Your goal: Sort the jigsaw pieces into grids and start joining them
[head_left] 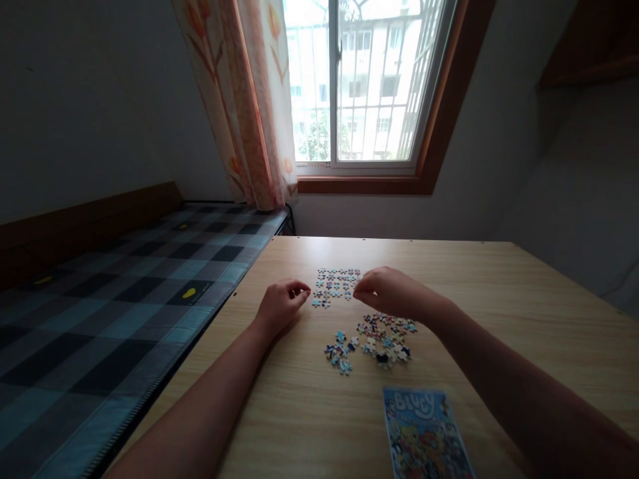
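Loose jigsaw puzzle pieces [339, 277] lie in spaced rows on the wooden table, between my two hands. At the left end of these rows is my left hand [283, 306], its thumb and fingertips pinched together. My right hand [387, 291] reaches in from the other side, fingers also pinched, by the right end of the rows. Whether either pinch holds a piece is too small to tell. Closer to me, a mixed pile of puzzle pieces [387, 342] sits below my right hand, with a smaller cluster of bluish pieces [340, 352] to its left.
A blue Bluey box [426, 432] lies on the table [524, 319] near the front. Along the left side runs a bed with a checked mattress [124, 286]. A flowered curtain [249, 100] hangs by the barred window [374, 86] behind the table.
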Demonstrator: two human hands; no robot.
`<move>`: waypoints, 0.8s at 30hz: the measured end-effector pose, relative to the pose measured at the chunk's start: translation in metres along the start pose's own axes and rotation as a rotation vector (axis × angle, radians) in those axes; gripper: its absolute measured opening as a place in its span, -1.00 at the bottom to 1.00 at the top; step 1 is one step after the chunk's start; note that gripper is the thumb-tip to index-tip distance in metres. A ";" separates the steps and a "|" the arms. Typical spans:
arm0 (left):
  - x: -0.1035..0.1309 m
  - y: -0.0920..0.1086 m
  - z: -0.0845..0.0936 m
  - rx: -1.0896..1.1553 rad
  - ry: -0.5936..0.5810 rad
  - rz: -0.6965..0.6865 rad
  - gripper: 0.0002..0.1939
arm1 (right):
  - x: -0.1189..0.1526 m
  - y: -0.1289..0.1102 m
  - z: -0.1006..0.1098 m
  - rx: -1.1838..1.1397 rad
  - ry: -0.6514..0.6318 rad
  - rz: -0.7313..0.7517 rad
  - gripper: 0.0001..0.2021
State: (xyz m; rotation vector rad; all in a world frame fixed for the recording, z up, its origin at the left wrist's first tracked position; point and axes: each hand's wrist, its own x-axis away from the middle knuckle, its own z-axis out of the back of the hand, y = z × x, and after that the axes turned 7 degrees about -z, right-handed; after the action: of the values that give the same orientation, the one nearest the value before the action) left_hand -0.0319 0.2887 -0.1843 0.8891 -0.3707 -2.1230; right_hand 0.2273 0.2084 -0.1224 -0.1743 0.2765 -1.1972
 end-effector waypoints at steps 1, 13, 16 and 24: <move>0.000 0.000 0.000 -0.004 0.017 0.013 -0.82 | 0.004 0.000 0.007 -0.039 -0.100 0.015 -0.80; 0.000 0.006 0.003 -0.041 0.072 0.043 -0.77 | 0.020 -0.015 0.005 -0.011 -0.454 0.026 -0.68; 0.000 0.005 0.002 -0.040 0.073 0.047 -0.75 | 0.018 -0.014 0.002 -0.004 -0.468 0.019 -0.70; -0.001 0.002 0.001 -0.039 0.072 0.057 -0.74 | 0.015 0.007 0.008 -0.155 -0.453 0.073 -0.92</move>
State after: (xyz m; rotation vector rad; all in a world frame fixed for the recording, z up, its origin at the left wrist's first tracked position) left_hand -0.0309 0.2880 -0.1824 0.9194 -0.3133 -2.0338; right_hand 0.2406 0.1972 -0.1183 -0.5575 -0.0230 -1.0315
